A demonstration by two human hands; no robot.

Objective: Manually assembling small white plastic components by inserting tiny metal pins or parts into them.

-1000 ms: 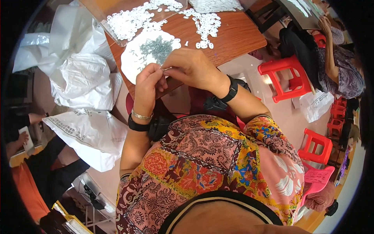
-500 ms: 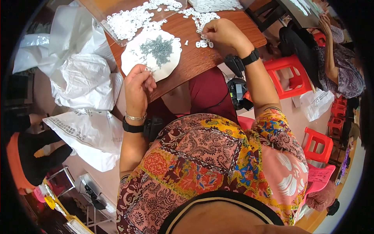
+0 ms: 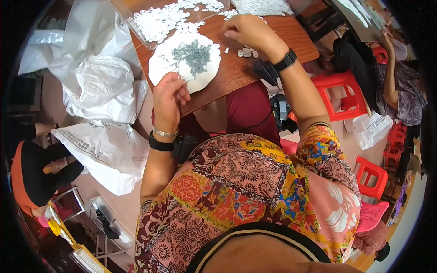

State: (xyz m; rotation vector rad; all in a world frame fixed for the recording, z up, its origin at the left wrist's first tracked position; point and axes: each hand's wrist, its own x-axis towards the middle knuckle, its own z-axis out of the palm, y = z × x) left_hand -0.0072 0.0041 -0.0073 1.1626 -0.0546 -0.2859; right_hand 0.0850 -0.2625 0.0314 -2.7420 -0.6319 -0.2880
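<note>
My left hand (image 3: 170, 94) is closed in a pinch at the near edge of a white scalloped plate (image 3: 160, 63). A small white plastic piece (image 3: 181, 78) shows at its fingertips. On the plate lies a heap of small grey pin-like parts (image 3: 195, 57). My right hand (image 3: 253, 32) hovers over the brown table, fingers bent together beside a scatter of white pieces (image 3: 226, 14); whatever they hold is hidden. Nearer me, several white oval pieces (image 3: 247, 53) lie grouped, and one small white part (image 3: 226, 50) stands alone.
A clear tray (image 3: 135, 32) with many white oval pieces (image 3: 159, 22) sits at the far left of the wooden table (image 3: 236, 68). A packed bag (image 3: 264, 6) lies behind. White sacks (image 3: 102, 86) stand left; a red stool (image 3: 339, 95) and another person (image 3: 393, 86) are at right.
My right hand has moved left and slightly away from the grouped white ovals, leaving them uncovered. The left hand keeps its place by the plate. The whole view has shifted slightly.
</note>
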